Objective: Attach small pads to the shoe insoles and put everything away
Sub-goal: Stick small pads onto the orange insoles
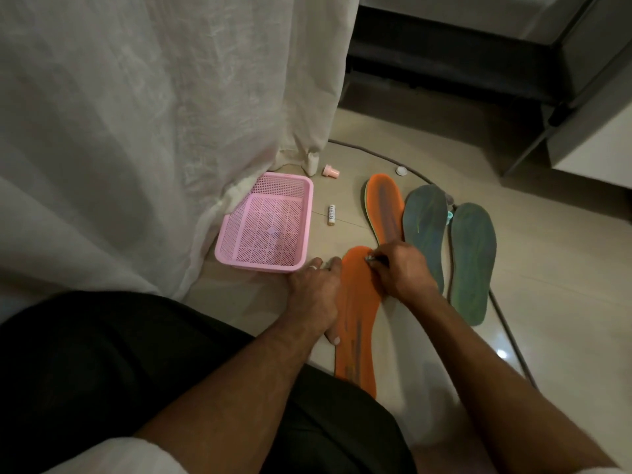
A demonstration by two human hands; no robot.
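Observation:
An orange insole (359, 323) lies on the floor in front of me, toe pointing away. My left hand (316, 295) rests on its left edge with fingers spread, holding it down. My right hand (398, 271) pinches a small pale pad (369, 258) against the toe end of this insole. A second orange insole (384, 206) lies further away, and two grey-green insoles (425, 230) (473, 261) lie to the right. An empty pink mesh basket (307, 203) sits to the left.
A white curtain (154, 131) hangs at the left, touching the basket. A small battery (331, 214), a pink cap-like piece (331, 171) and a white disc (401, 171) lie on the floor. A grey cable (506, 323) curves past the insoles. Dark furniture stands at the back right.

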